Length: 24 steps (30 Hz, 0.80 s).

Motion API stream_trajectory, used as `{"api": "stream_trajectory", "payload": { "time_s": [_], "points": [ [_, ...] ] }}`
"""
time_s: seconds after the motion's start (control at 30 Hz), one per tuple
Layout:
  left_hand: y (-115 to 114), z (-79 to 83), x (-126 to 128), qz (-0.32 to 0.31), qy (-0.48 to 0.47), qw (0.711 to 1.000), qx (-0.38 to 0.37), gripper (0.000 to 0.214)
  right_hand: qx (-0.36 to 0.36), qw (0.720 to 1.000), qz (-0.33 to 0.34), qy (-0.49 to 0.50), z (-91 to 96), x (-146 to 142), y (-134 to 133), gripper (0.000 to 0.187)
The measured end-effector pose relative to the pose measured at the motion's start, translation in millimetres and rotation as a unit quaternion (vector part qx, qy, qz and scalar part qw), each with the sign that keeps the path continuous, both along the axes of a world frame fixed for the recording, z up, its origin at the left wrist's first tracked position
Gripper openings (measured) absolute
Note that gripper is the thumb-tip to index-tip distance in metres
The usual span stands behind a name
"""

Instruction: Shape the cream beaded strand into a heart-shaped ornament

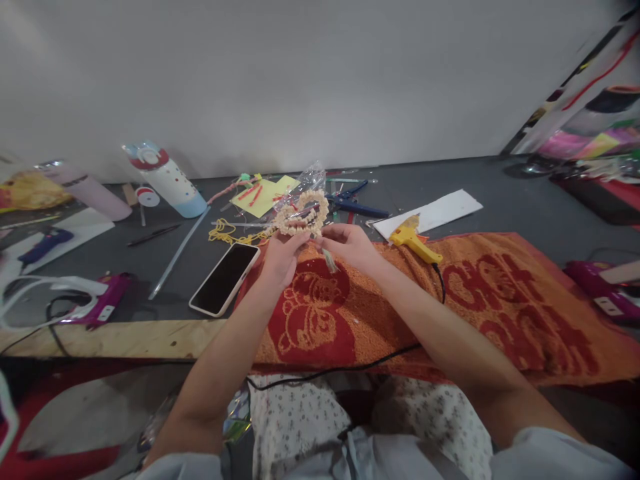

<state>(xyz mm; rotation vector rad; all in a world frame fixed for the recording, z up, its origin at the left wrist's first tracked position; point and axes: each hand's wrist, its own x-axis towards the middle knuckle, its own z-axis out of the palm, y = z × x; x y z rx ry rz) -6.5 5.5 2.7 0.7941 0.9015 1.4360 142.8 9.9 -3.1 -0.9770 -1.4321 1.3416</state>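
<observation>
A cream-coloured beaded loop (317, 195), curled into rounded shapes, is held up over the back edge of the orange towel (390, 320). My left hand (286, 257) pinches its lower left side. At the lower right, my right hand (350, 245) has its fingers closed at the loop's base. A pale green tassel-like end (329, 260) hangs between the two hands. The fingertips partly hide where the loop is gripped. A phone (225, 279) lies left of my left hand, and yellow cord (223, 231) lies bunched behind it.
A yellow glue gun (415, 241) rests on a white board (450, 208) at the right, its black cable crossing the towel. Blue-handled pliers (357, 203) and yellow paper (260, 200) lie behind my hands. Bottles (173, 187) and a purple power strip (107, 300) are at the left.
</observation>
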Motion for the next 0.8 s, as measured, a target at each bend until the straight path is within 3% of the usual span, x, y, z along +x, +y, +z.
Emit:
{"api": "stream_trajectory", "payload": {
  "time_s": [0.3, 0.8],
  "points": [
    [1, 1.0, 2, 0.009, 0.031, 0.999, 0.011, 0.039, 0.027, 0.999, 0.008, -0.032, -3.6, 0, -1, 0.038],
    [7, -8.9, -3, 0.005, 0.082, 0.996, 0.037, 0.034, 0.044, 0.995, 0.021, -0.082, 9.6, 6, -7, 0.027]
  ]
}}
